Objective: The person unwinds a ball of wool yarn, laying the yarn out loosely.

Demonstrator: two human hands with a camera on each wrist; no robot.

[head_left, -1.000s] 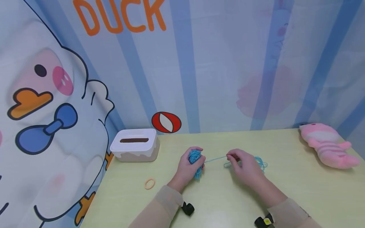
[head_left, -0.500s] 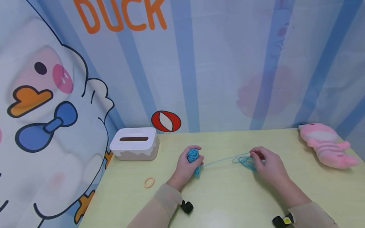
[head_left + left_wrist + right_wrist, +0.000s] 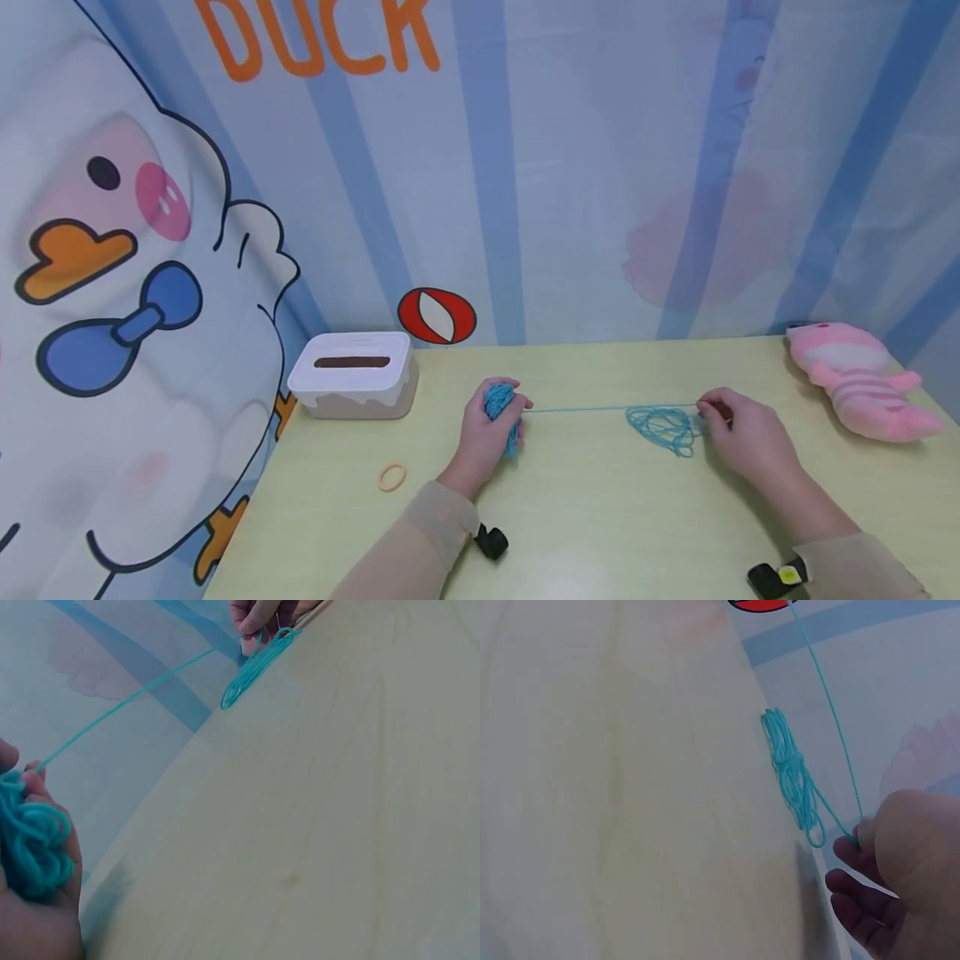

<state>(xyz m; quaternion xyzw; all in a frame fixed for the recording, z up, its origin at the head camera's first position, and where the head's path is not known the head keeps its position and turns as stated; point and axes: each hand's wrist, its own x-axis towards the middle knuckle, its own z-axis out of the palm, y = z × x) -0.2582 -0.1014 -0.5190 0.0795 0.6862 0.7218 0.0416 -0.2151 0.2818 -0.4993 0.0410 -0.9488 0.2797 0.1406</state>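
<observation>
My left hand (image 3: 480,433) grips a bundle of turquoise yarn (image 3: 497,402), its fingers wrapped about the strands; the left wrist view shows the loops of this yarn bundle (image 3: 37,847) bulging from the palm. A single yarn strand (image 3: 577,409) stretches taut from there to my right hand (image 3: 753,433), which pinches it between thumb and forefinger. In the right wrist view the pinching right hand (image 3: 900,862) also has a strand running down to a loose heap of yarn (image 3: 789,772). That yarn heap (image 3: 663,429) lies on the table between the hands, nearer the right one.
On the pale table (image 3: 585,517), a white and beige tissue box (image 3: 352,375) stands at the back left. A small orange ring (image 3: 392,477) lies left of my left forearm. A pink plush toy (image 3: 862,383) rests at the back right, before a printed curtain (image 3: 570,167).
My right hand has moved to the right, drawing the strand out longer and tight. The loose yarn heap now shows fully on the table. My left hand has shifted slightly left and up.
</observation>
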